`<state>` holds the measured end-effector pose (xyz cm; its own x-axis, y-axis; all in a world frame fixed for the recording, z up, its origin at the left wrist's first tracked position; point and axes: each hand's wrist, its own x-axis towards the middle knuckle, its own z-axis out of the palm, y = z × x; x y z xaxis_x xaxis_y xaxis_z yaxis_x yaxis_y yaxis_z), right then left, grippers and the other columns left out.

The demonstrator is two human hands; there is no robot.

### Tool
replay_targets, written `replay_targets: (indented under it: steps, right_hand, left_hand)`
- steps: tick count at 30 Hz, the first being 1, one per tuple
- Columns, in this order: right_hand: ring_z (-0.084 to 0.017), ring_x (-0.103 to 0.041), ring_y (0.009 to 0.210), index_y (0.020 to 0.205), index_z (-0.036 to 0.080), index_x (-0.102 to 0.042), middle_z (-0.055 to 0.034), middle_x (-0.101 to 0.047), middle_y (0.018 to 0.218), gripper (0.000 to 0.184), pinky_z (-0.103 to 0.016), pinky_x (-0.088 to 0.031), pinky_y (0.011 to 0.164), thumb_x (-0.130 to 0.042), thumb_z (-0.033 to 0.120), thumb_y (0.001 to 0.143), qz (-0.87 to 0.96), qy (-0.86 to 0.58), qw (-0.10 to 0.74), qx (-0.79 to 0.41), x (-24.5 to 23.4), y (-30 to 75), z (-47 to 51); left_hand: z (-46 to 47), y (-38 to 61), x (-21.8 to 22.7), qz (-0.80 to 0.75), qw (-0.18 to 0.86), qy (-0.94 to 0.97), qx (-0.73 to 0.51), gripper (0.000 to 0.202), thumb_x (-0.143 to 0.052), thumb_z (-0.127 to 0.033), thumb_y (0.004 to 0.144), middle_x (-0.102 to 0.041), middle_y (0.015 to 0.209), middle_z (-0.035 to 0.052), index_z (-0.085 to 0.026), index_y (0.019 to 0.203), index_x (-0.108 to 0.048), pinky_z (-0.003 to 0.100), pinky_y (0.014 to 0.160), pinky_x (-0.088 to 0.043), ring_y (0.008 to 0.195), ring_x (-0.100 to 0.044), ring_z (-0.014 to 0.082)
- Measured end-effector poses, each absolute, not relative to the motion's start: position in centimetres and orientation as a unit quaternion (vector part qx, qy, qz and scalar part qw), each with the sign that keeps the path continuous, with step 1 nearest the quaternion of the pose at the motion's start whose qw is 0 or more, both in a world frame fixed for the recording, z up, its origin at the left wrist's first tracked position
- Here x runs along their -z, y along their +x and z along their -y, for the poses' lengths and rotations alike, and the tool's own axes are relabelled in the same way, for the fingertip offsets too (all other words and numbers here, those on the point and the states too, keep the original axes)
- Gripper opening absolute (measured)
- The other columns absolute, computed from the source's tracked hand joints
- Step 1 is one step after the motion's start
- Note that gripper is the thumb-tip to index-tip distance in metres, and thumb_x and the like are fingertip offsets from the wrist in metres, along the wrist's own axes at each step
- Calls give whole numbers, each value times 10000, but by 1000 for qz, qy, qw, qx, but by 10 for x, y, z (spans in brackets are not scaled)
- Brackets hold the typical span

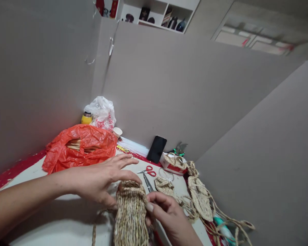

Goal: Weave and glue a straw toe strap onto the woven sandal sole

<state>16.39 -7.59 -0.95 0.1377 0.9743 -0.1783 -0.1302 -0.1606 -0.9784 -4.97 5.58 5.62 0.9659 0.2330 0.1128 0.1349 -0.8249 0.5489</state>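
Observation:
A woven straw-rope piece (pixel 131 215), shaped like a shoe sole with a looped top edge, stands in front of me. My left hand (pixel 100 179) is open, its fingers spread past the top left edge and its thumb by the left side. My right hand (pixel 170 218) pinches the piece's right edge between thumb and fingers. Pointed metal jaws of a tool (pixel 148 183) show just beyond my right hand; a red part shows below it, and I cannot tell whether the hand holds the tool. A loose straw cord (pixel 94 234) trails at the left.
Red-handled scissors (pixel 150 171) lie ahead, near a black phone (pixel 156 149) leaning on the wall. Woven straw pieces (pixel 200 198) and cords lie at the right. An orange plastic bag (pixel 79 150) with straw, a white bag (pixel 101 112) and a yellow jar (pixel 86 118) are back left.

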Motion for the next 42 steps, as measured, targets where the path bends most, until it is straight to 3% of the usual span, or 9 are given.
replay_targets:
  steps: [19,42]
  right_hand:
    - [-89,-521,468,709,140,-653,16,-613,491,290,-208,-359,517,-778,402,716,414,-553,464,-555,16,166,77]
    - [-76,-537,477,719,148,-677,30,-602,537,279,-181,-379,522,-797,400,701,406,-556,489,-535,14,169,77]
  left_hand:
    - [-49,-46,-51,-58,186,979,-54,595,-702,-159,713,-284,1538,92,-289,1263,-516,523,1119,-266,1444,-138,323]
    - [-46,-44,-44,-42,137,985,-100,633,-728,-190,726,-371,1483,122,-233,1302,-469,539,1117,-284,1420,-198,349]
